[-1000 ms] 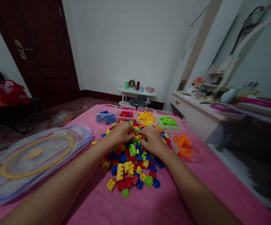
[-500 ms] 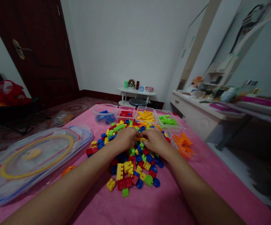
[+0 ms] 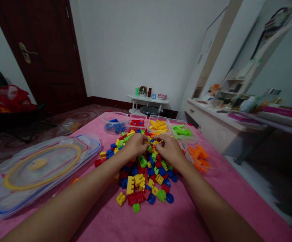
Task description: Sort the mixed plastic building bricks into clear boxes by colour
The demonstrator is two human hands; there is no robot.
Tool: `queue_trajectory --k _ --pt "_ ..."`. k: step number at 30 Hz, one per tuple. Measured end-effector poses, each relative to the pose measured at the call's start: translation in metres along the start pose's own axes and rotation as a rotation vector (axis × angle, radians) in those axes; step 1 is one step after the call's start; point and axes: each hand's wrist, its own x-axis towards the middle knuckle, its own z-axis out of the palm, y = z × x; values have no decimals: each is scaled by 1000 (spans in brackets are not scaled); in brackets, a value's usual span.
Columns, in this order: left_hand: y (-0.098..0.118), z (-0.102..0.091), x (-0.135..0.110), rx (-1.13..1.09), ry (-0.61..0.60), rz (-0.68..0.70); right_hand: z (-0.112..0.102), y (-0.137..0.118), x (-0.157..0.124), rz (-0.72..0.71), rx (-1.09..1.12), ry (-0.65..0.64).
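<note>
A heap of mixed red, blue, yellow and green toy building blocks [image 3: 141, 181] lies on the pink cloth in front of me. My left hand [image 3: 136, 145] reaches over its upper middle with fingers curled together. A bit of yellow shows by those fingertips, but I cannot make out what they hold. To the right, my right hand [image 3: 170, 147] is bent over the same heap, thumb and forefinger apart, with nothing visible between them. A narrow gap with blocks below separates the two hands.
Beyond the heap stand clear containers of blue blocks [image 3: 115, 126], red blocks [image 3: 137, 123], yellow blocks [image 3: 158, 126] and green blocks [image 3: 182, 130]. Orange blocks [image 3: 198, 157] fill one at the right. Stacked clear lids [image 3: 57, 168] lie left. A white dresser [image 3: 211, 117] stands right.
My hands have moved slightly apart from being close together over the heap. The right thumb and forefinger have spread. The whole view has shifted slightly.
</note>
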Motion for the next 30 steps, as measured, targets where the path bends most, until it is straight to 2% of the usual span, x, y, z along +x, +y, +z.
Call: queue_trajectory --k 5,10,14,16,20,24,27,30 --pt "-9 1 11 -529 15 -91 5 1 4 51 256 -6" --pt "-9 0 13 -780 47 -99 3 1 7 74 385 -9" --pt "-8 -5 14 -767 63 -99 -3 0 7 145 327 74" --pt "-5 -5 14 -779 32 -107 -3 -1 6 151 371 88" --pt "1 0 11 -846 -62 -122 3 -3 5 93 523 11" --pt "1 6 7 -672 -20 -50 11 -3 3 25 504 -64" --pt "-1 8 6 -578 21 -20 13 -5 2 -28 464 -24" --pt "-3 6 7 -655 29 -41 11 -7 1 -24 457 31"
